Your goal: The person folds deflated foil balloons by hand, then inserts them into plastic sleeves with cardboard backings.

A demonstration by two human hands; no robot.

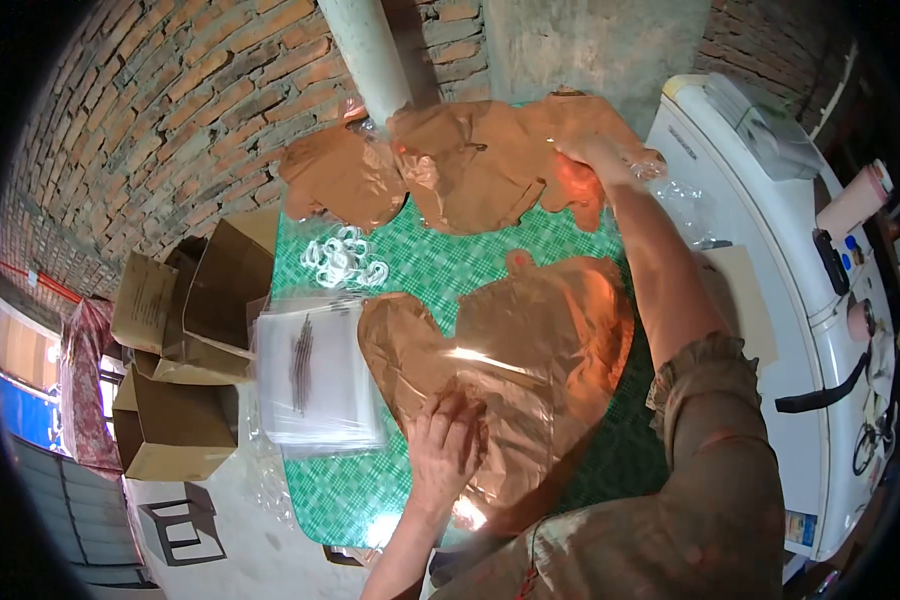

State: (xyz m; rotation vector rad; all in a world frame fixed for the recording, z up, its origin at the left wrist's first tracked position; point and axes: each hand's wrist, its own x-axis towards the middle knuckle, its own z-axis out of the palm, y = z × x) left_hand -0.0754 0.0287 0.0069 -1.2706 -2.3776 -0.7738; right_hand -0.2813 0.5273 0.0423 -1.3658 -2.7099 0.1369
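Observation:
A flat, rose-gold, heart-shaped foil balloon [510,390] lies across the near half of the table, its small neck tab pointing to the far side. My left hand [442,440] rests on its lower left part, fingers slightly bent and apart on the shiny film. At the far right of the table, my right hand [588,152] reaches into a pile of similar foil balloons [480,165]. Its fingers close at the edge of one, beside a brightly lit reddish fold [578,182]; the fingertips are partly hidden.
A green checked cloth [490,260] covers the table. Clear plastic bags [320,385] lie at left, below white coiled loops [340,258]. Open cardboard boxes [180,430] stand to the left. A white appliance [740,200] borders the right side. A white pipe [370,60] rises behind.

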